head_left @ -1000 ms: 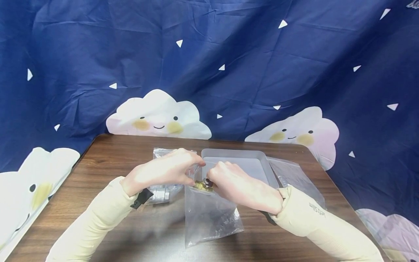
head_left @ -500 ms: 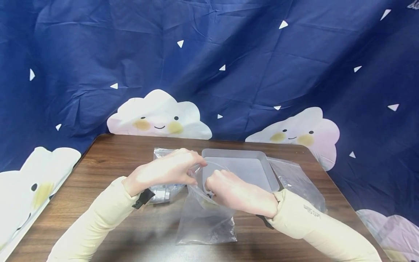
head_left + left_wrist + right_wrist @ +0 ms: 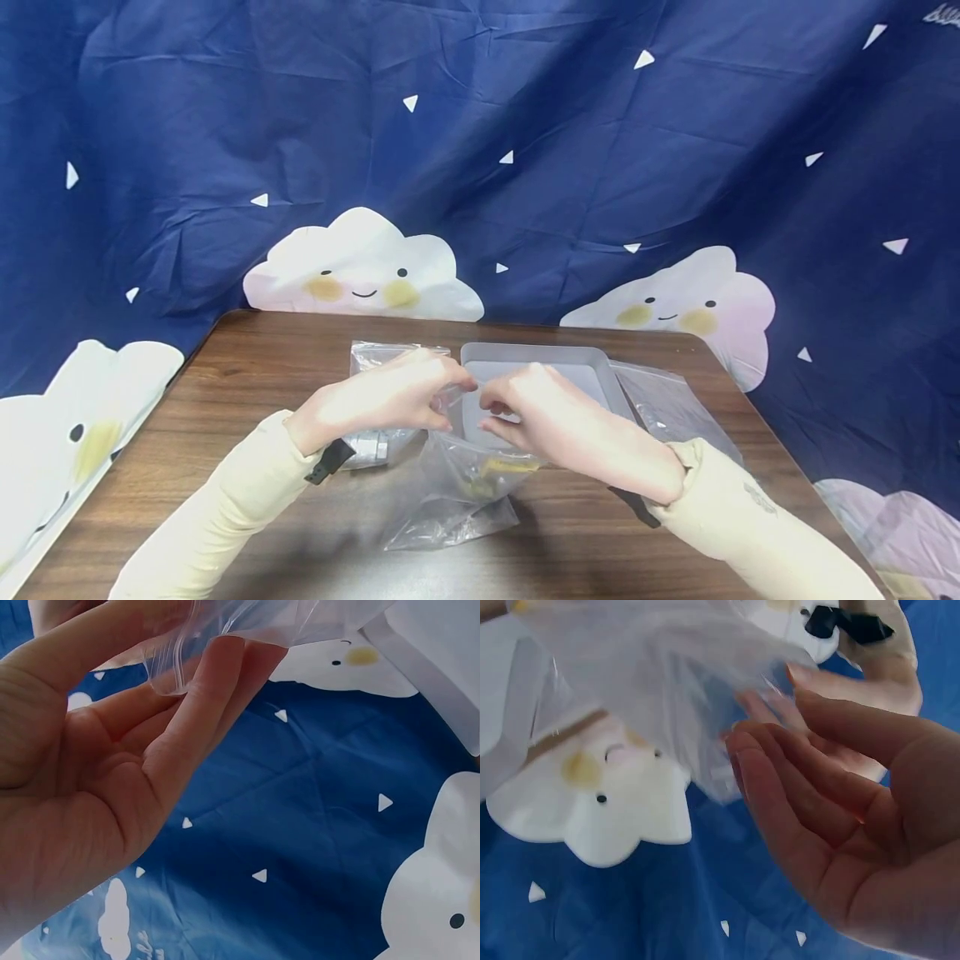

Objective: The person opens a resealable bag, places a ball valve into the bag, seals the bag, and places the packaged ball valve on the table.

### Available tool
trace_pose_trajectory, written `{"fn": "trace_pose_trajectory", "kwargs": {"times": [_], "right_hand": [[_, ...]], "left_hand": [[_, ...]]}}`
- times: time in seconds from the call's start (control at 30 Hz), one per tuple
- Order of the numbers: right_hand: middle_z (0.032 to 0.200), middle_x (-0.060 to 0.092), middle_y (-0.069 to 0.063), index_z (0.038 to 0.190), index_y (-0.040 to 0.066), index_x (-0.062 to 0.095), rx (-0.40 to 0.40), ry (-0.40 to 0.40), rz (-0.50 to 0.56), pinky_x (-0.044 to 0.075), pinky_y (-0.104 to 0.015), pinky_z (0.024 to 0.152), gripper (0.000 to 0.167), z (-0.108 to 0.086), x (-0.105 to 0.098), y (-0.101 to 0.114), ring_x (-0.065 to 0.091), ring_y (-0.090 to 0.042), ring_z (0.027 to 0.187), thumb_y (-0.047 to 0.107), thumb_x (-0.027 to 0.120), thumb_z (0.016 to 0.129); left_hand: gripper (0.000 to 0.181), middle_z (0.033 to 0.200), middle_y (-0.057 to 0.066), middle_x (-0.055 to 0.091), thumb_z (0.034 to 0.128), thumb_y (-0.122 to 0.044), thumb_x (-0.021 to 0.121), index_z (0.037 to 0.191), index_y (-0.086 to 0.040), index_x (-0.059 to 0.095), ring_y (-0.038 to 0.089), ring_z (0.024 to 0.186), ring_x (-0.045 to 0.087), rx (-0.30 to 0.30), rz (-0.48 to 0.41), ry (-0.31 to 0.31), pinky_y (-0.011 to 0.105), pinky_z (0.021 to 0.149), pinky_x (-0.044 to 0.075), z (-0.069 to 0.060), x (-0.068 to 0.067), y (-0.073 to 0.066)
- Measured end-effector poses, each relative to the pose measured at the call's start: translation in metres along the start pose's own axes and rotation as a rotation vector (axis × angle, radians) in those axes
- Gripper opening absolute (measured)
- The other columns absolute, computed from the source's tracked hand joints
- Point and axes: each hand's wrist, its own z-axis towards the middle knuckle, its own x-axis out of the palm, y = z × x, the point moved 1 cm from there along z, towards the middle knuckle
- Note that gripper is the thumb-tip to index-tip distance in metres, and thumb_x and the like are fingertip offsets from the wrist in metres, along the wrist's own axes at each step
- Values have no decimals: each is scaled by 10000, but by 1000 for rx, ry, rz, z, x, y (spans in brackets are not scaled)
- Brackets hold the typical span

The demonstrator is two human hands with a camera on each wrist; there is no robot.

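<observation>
A clear zip bag (image 3: 420, 504) hangs over the front of the table, tilted, with its lower end near the tabletop. Inside it, blurred through the plastic, lies a brass-coloured valve (image 3: 483, 483) with a yellow handle. My left hand (image 3: 397, 393) pinches the bag's mouth at its left side; the left wrist view has the ridged zip strip between the thumb and fingers of this hand (image 3: 112, 757). Beside the mouth on the right is my right hand (image 3: 555, 417), its fingers loosely bent with a gap to the thumb. In the right wrist view its fingertips (image 3: 746, 750) are close to the plastic; contact is unclear.
Behind the hands stands a shallow grey tray (image 3: 536, 353). Partly under the left hand lies another zip bag (image 3: 367, 358) with a silvery metal piece (image 3: 371, 450) in it. A flat clear bag (image 3: 675, 408) lies right of the tray on the wooden table (image 3: 300, 533).
The valve, gripped by my right hand at the bag's mouth, has gone down into the bag and been let go. My right hand has come back out and its fingers have parted.
</observation>
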Motion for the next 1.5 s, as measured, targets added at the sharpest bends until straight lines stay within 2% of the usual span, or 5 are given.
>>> {"fn": "trace_pose_trajectory", "kwargs": {"times": [0.2,0.53,0.77,1.03,1.5], "right_hand": [[762,671,18,844,106,654,59,-104,-2,542,-245,646,262,-19,-16,-9,628,-90,696,305,818,795],[686,562,103,810,166,599,210,166,96,396,-169,549,284,-49,-8,-22,462,3,638,260,857,736],[644,549,128,765,202,589,189,74,49,396,-160,538,237,-54,-3,-29,475,20,616,29,750,764],[648,545,128,784,179,620,199,21,95,414,-159,543,192,-53,-13,-35,473,14,607,36,746,804],[737,609,120,813,176,653,209,-174,147,502,-199,602,174,-49,-28,-42,527,30,680,33,752,821]], "left_hand": [[450,1058,54,736,730,-103,839,1151,-47,691,71,753,665,-20,-61,14,225,760,550,-1,0,0],[418,1113,33,737,784,-145,815,1172,-64,681,67,810,704,-10,-109,-25,245,822,561,-9,2,6],[506,1071,-23,745,778,-448,799,1141,-107,707,77,827,644,-27,-122,-75,273,806,532,-13,6,10],[256,1006,-11,742,833,24,701,1055,-103,693,113,917,698,23,-165,-199,247,817,565,-17,10,19],[310,1011,-11,751,862,78,665,1097,-124,656,99,896,723,-41,-324,-325,242,788,591,-29,-3,21]]}}
